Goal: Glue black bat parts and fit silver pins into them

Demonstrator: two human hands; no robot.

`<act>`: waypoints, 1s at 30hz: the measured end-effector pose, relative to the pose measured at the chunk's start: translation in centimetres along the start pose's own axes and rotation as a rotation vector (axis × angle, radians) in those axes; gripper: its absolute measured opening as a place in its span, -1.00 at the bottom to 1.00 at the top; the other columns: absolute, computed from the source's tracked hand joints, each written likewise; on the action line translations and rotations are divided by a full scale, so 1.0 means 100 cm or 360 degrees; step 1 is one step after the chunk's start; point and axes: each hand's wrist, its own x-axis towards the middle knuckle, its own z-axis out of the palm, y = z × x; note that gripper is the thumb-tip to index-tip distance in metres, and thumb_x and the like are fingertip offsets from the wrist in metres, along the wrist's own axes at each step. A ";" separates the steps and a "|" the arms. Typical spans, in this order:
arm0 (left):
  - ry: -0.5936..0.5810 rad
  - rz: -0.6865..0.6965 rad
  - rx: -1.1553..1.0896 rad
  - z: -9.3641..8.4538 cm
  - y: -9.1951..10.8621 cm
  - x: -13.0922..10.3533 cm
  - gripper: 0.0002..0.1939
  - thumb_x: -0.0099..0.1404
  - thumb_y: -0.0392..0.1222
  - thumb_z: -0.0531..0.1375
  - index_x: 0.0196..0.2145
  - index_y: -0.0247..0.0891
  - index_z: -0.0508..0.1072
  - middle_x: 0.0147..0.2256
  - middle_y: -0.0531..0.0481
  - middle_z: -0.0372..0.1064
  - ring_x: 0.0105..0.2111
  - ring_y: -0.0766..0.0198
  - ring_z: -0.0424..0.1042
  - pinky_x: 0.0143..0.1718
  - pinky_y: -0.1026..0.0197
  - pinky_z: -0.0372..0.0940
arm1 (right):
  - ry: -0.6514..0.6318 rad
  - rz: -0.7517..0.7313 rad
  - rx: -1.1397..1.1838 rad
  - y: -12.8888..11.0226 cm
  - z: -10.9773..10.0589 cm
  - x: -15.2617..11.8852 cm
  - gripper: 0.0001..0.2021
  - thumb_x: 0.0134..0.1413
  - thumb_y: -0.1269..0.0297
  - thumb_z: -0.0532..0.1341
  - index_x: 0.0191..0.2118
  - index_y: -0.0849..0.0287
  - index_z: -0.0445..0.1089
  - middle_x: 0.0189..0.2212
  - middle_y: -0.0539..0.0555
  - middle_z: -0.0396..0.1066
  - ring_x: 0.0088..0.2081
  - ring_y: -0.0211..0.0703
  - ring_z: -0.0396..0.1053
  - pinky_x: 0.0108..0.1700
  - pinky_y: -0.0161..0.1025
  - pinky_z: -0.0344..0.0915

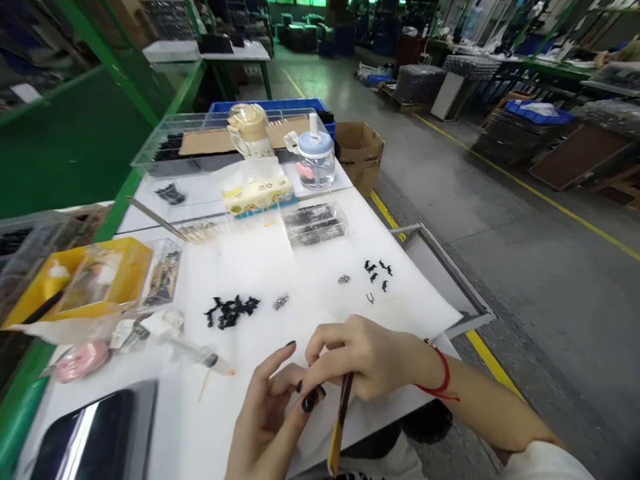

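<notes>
My right hand (367, 357) is closed around a slim dark and yellow tool (340, 423) that points down toward me, its fingertips pinching at my left hand. My left hand (267, 413) is raised palm-up just under it, fingers touching the right fingertips; any small part between them is hidden. A pile of small black parts (231, 311) lies on the white table (280, 267) beyond my hands. A few more black parts (377, 270) lie to the right, with two tiny metal pieces (281, 302) between.
A yellow box (80, 280) and clear bags sit at left, a syringe (200, 353) near them, a dark tray (95, 433) at the near left. Farther back stand a clear parts box (315, 223), tissue pack (257, 193), two bottles (315, 157), a cardboard box (360, 153).
</notes>
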 end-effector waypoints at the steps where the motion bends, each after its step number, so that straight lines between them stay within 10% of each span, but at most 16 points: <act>1: -0.0106 0.0050 0.0006 -0.002 -0.002 0.003 -0.58 0.32 -0.09 0.37 0.11 0.07 0.43 -0.25 0.08 0.53 -0.23 0.29 0.56 -0.12 0.35 0.45 | -0.0027 0.0001 -0.0062 -0.001 0.001 0.000 -0.74 0.15 0.61 0.14 -0.12 0.22 0.48 -0.23 0.04 0.43 -0.48 -0.39 0.28 -0.49 -0.43 0.23; 7: -0.0500 0.0511 0.0109 -0.009 -0.015 0.019 -0.50 0.41 -0.10 0.27 0.25 0.04 0.30 -0.17 -0.05 0.55 -0.16 0.17 0.56 -0.05 0.12 0.48 | -0.0035 0.0206 -0.0365 0.004 -0.039 -0.015 -0.82 0.42 0.39 0.07 -0.09 0.22 0.43 -0.20 0.07 0.47 -0.23 -0.22 0.47 -0.25 -0.27 0.46; 14: -0.0343 0.1067 0.0312 -0.001 -0.018 0.026 -0.85 0.45 -0.13 0.18 -0.07 -0.13 0.47 -0.34 -0.06 0.56 -0.35 0.18 0.56 -0.23 0.11 0.48 | -0.0168 0.1470 -0.1149 0.049 -0.141 -0.072 -0.85 0.34 0.23 0.26 -0.28 0.15 0.46 -0.37 0.03 0.44 -0.41 -0.29 0.40 -0.38 -0.35 0.37; 19: -0.0158 0.1326 0.0607 -0.009 -0.017 0.019 -0.83 0.44 -0.29 0.14 -0.10 -0.13 0.49 -0.31 -0.06 0.54 -0.28 0.16 0.53 -0.21 0.12 0.45 | -0.0376 0.1946 -0.1158 0.057 -0.140 -0.068 -0.80 0.34 0.19 0.26 -0.13 0.25 0.45 -0.22 0.07 0.47 -0.25 -0.18 0.47 -0.18 -0.17 0.49; 30: 0.0154 0.1617 0.1070 -0.056 -0.026 0.017 -0.84 0.35 -0.32 0.21 -0.16 -0.15 0.57 -0.24 -0.09 0.57 -0.16 0.04 0.54 -0.11 -0.03 0.45 | 0.0051 0.1865 -0.0679 0.038 -0.135 -0.057 -0.74 0.33 0.17 0.26 -0.01 0.24 0.43 -0.07 0.13 0.45 -0.12 -0.09 0.47 -0.08 -0.07 0.49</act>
